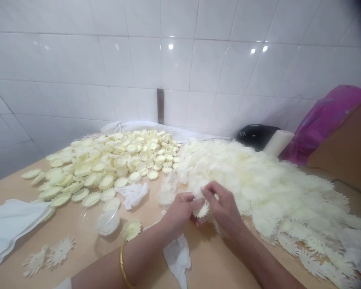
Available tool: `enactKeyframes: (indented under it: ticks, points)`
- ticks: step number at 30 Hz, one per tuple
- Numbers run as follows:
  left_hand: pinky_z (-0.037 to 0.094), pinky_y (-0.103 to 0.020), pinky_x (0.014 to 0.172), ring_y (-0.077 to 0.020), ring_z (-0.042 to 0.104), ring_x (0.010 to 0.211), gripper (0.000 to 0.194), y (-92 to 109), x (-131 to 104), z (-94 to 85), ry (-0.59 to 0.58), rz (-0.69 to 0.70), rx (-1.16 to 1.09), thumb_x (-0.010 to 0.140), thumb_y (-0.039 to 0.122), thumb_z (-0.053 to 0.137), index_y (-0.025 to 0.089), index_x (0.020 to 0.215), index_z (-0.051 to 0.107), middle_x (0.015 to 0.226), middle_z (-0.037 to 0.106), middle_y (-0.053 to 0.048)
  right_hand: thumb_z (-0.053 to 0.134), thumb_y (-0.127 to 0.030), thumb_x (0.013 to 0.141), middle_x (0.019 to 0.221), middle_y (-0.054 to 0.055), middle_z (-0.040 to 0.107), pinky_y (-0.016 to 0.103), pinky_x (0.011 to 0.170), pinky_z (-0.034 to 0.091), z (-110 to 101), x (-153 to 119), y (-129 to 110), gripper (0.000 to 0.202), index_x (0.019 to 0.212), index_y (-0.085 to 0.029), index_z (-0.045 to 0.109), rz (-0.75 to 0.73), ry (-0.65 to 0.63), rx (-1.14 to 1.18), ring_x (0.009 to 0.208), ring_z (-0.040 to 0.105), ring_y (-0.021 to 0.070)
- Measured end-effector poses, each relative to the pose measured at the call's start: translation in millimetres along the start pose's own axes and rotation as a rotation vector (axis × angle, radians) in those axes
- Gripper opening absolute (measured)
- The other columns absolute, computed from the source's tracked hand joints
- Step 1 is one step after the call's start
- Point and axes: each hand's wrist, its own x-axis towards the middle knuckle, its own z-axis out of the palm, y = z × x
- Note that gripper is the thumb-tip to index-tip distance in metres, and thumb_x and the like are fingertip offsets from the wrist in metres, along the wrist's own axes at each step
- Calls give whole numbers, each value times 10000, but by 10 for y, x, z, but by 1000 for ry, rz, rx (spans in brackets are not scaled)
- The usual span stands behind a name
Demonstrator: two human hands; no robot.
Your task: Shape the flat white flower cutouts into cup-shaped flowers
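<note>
Between my two hands is a pale cream flower-shaped cutout (202, 210) with a toothed edge. My left hand (180, 210) grips it from the left, thumb on top and fingers beneath. On its upper right edge, my right hand (224, 204) pinches with thumb and forefinger. Just behind and to the right spreads a big heap of thin toothed cutouts (258, 180). A pile of thicker, cupped yellowish pieces (117, 160) lies to the left. One single toothed cutout (131, 229) rests beside my left forearm.
A small clear cup (107, 222) with white contents stands left of my forearm. Crumpled white tissues (134, 195) and white sheets (15, 224) lie on the brown table (87, 257). At the back right are a white roll (278, 143), a black bag (252, 134) and a magenta bag (321, 120).
</note>
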Motion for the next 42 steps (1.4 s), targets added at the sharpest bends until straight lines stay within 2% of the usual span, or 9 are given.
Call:
enactKeyframes:
  ticks: [7,9,11,13,18,26,31,36,42]
  points:
    - [264,-167,375,-50,399,368,332,94,-30,165,81,12,-7,701,444,553,165,601,401,449,422,46,413,-306,810,530,-37,406,225,479,317,26,94,27,243,597,-192,395,96,263,-49,497,376,106]
    - [271,-164,376,-48,393,369,334,98,-106,208,80,34,75,709,441,542,166,589,393,448,395,56,420,-317,806,514,-38,417,221,465,317,-85,169,106,247,593,-192,403,179,346,-6,483,383,106]
    - [297,-165,387,-49,397,371,330,90,-180,234,32,39,207,713,420,544,161,567,400,438,371,60,416,-323,802,475,-39,425,222,435,307,-242,243,192,252,587,-191,410,353,566,39,441,384,105]
    - [314,-168,391,-52,399,367,329,72,-202,231,13,20,280,709,409,550,157,554,407,421,358,61,436,-335,793,453,-50,411,216,427,304,-370,284,235,240,601,-190,419,364,669,77,425,377,101]
    - [353,-182,402,-94,506,455,275,42,-44,114,64,-19,95,708,403,550,158,642,443,555,527,-1,492,-366,777,533,-39,453,221,547,379,-357,227,93,252,614,-180,450,138,100,211,533,458,107]
    - [287,-152,387,-58,484,429,287,57,-22,40,68,-97,-76,693,419,581,169,795,484,644,559,-10,449,-431,812,554,-44,381,213,523,332,-256,128,28,346,586,-177,387,141,-251,267,530,369,90]
    - [268,-153,391,-46,450,406,226,74,-36,42,146,-31,-3,696,338,588,159,680,451,563,528,17,397,-473,828,578,-33,400,227,554,349,-234,111,46,381,595,-172,409,168,-327,310,551,398,96]
    - [286,-169,389,-56,454,397,233,70,-46,34,142,46,133,699,344,579,152,655,455,549,516,19,528,-416,762,597,-29,439,234,546,356,-201,97,35,275,666,-166,467,219,-399,442,550,422,101]
    - [299,-163,382,-75,502,452,201,91,-29,5,132,-67,35,706,304,577,150,775,470,634,576,-31,491,-381,785,515,-60,302,210,449,257,-183,96,69,328,563,-184,352,109,-88,87,473,290,80]
